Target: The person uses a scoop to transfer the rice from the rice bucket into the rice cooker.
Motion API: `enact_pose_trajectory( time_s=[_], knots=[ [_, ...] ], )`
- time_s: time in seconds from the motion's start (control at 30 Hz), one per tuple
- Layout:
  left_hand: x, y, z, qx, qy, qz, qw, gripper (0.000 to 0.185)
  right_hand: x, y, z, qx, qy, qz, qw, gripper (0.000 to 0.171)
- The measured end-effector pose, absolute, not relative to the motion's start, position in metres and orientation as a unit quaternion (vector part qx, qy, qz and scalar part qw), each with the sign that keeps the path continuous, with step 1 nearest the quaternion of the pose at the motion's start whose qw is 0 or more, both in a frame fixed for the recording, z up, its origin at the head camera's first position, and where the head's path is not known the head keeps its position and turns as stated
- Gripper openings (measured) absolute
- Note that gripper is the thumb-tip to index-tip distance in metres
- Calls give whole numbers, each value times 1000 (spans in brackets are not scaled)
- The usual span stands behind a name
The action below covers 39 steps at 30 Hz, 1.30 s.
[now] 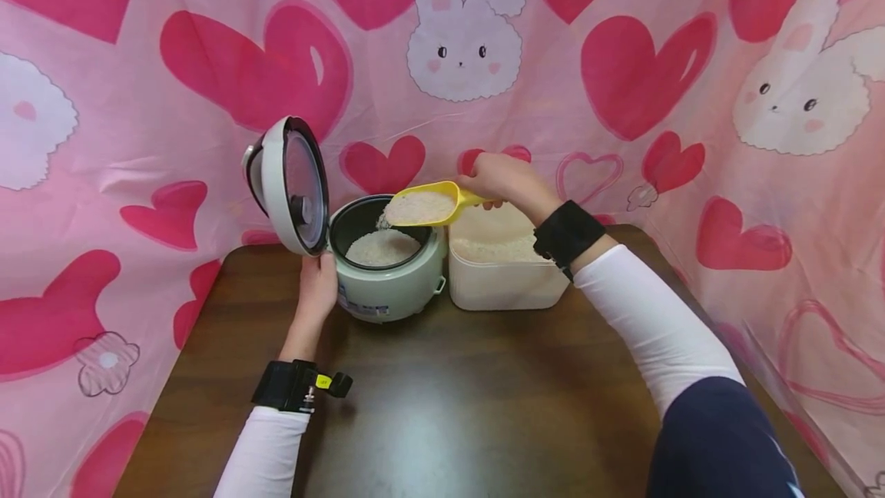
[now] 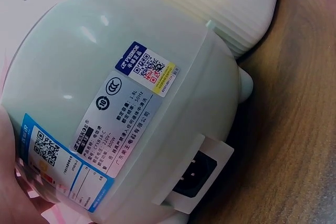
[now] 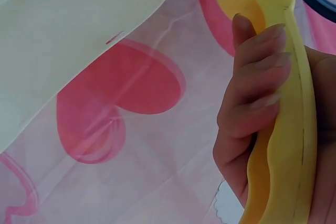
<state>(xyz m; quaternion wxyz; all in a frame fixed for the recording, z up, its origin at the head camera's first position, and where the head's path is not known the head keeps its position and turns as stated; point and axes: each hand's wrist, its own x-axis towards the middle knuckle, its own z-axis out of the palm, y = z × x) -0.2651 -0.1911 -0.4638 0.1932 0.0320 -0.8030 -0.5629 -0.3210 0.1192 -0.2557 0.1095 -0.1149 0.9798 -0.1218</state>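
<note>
My right hand [image 1: 501,179] grips the handle of a yellow scoop [image 1: 449,214], fingers curled round it in the right wrist view. Rice [image 1: 418,207] fills the scoop, which tilts over the cooker's dark inner pot [image 1: 359,215]; some grains spill off its front edge. More rice [image 1: 383,247] is heaped inside the pot. The pale green rice cooker [image 1: 387,290] has its lid [image 1: 276,187] raised on the left. My left hand [image 1: 318,287] holds the cooker's side just below the lid, its fingers partly hidden. Labels [image 2: 118,124] and a power socket [image 2: 194,174] show in the left wrist view.
A white bin [image 1: 508,283] of rice stands right beside the cooker, beneath my right hand. Both sit near the back of a dark wooden table [image 1: 442,398]. A pink curtain [image 1: 387,114] with hearts and rabbits hangs close behind and along the sides.
</note>
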Motion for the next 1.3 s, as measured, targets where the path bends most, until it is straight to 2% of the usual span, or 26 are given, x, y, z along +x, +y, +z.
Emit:
enact_pose_trajectory(
  time_s=[0.3,0.67,1.3],
  knots=[
    [-265,-192,-463,36,-807,-559,187,51,-317,108,-255,-123,986,-90,62,37],
    [-264,-191,-463,40,-806,-561,186,46,-319,99,-260,-117,989,-87,23,38],
    [-265,-191,-463,47,-811,-553,183,52,-315,85,-265,-117,991,-41,-56,46]
  ],
)
